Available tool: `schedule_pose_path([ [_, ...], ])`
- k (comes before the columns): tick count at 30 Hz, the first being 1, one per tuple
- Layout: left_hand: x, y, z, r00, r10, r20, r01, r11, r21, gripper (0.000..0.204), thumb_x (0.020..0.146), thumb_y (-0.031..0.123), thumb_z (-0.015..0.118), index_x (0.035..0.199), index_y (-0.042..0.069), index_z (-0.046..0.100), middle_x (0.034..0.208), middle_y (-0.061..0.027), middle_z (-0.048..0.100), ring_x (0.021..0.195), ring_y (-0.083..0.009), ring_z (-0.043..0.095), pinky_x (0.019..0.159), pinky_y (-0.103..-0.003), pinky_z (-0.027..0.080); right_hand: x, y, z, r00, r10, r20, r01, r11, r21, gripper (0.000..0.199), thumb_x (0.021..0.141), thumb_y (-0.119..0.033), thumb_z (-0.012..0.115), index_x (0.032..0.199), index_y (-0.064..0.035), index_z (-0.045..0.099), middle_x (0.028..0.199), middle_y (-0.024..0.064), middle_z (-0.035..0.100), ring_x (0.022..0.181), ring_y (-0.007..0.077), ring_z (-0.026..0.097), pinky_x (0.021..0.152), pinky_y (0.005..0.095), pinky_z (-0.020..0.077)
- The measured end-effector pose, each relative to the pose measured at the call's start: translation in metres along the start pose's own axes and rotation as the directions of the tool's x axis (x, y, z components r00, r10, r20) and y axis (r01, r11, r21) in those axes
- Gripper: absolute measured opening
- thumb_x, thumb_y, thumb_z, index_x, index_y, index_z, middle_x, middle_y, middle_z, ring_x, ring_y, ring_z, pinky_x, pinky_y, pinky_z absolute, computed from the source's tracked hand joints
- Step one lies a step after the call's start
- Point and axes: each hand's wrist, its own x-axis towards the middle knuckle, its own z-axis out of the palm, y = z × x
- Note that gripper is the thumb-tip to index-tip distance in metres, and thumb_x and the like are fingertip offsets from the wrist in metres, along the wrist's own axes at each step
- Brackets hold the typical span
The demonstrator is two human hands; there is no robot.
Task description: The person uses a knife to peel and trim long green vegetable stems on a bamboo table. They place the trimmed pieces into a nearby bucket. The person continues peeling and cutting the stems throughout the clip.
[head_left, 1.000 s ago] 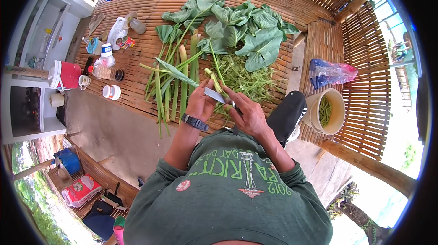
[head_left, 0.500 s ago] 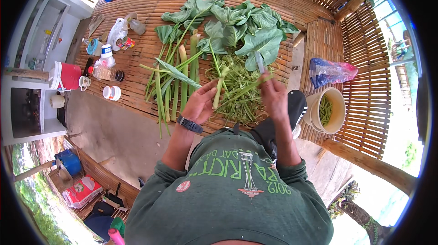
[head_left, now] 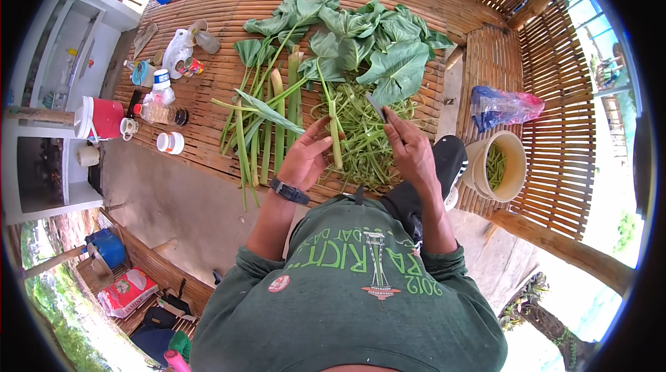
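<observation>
The heap of green peelings (head_left: 364, 146) lies on the slatted bamboo table (head_left: 225, 22), in front of the person. At the heap's left side, and partly over it, is a leaf stalk (head_left: 335, 137) in the left hand (head_left: 309, 157). The thumb and fingers close around the stalk's middle from the left, fingers passing behind it. Its long axis runs away from the person, nearly straight, with the far end leaning slightly left; the blunt, pale end points back toward the person's body, and a thin green stem continues from the far end beyond the heap.

Over the heap's right part, the right hand (head_left: 411, 153) grips a knife (head_left: 375, 106), the fingers wrapped around a handle that is mostly hidden. The blade points away from the person and a little left, apart from the stalk.

Left of the heap, thick green stalks (head_left: 267, 146) lie side by side, also pointing away, with a narrow folded leaf (head_left: 270, 114) slanting across them. Beyond the heap spread large heart-shaped leaves (head_left: 395, 70). To its right, off the table, stand a cream bucket (head_left: 514, 185) containing cut green pieces (head_left: 495, 167), and a blue and pink plastic bag (head_left: 506, 107).
</observation>
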Motion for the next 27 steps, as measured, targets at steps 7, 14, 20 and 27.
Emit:
schedule_pose_path([
  [7, 0.007, -0.010, 0.010, 0.895, 0.445, 0.000, -0.362, 0.727, 0.583, 0.042, 0.100, -0.002, 0.064, 0.141, 0.005, 0.058, 0.121, -0.0060, 0.069, 0.105, -0.0127, 0.068, 0.086, -0.028, 0.058, -0.007, -0.033, 0.010, 0.995, -0.036, 0.090, 0.012, 0.966, 0.257, 0.046, 0.108, -0.025, 0.058, 0.150, -0.0055, 0.056, 0.118, 0.0161, 0.070, 0.093, 0.0233, 0.063, 0.089, 0.0351, 0.0517],
  [14, 0.008, -0.014, 0.026, 0.757, 0.651, 0.054, -0.477, 0.495, 0.727, 0.035, 0.098, 0.001, 0.069, 0.132, 0.001, 0.064, 0.117, -0.0079, 0.071, 0.102, -0.0131, 0.069, 0.087, -0.028, 0.056, -0.014, -0.060, 0.024, 0.967, -0.234, 0.099, 0.178, 0.902, 0.393, 0.052, 0.106, -0.027, 0.061, 0.155, -0.0098, 0.051, 0.108, 0.0160, 0.067, 0.086, 0.0292, 0.067, 0.079, 0.0390, 0.0541],
  [20, -0.001, -0.005, 0.036, 0.672, 0.722, 0.164, -0.480, 0.257, 0.839, 0.037, 0.091, 0.001, 0.072, 0.128, 0.001, 0.067, 0.116, -0.0118, 0.073, 0.106, -0.0217, 0.070, 0.091, -0.035, 0.056, -0.017, -0.070, 0.024, 0.938, -0.335, 0.089, 0.296, 0.906, 0.302, 0.054, 0.105, -0.023, 0.062, 0.155, -0.0058, 0.050, 0.101, 0.0161, 0.065, 0.082, 0.0287, 0.063, 0.075, 0.0373, 0.0525],
  [27, 0.000, -0.007, 0.036, 0.664, 0.729, 0.165, -0.474, 0.240, 0.847, 0.033, 0.092, 0.003, 0.069, 0.125, 0.003, 0.069, 0.114, -0.0134, 0.072, 0.102, -0.0281, 0.071, 0.088, -0.037, 0.055, -0.018, -0.069, 0.023, 0.949, -0.298, 0.099, 0.264, 0.928, 0.263, 0.053, 0.106, -0.029, 0.060, 0.155, -0.0106, 0.050, 0.106, 0.0161, 0.067, 0.082, 0.0361, 0.068, 0.072, 0.0428, 0.0554],
])
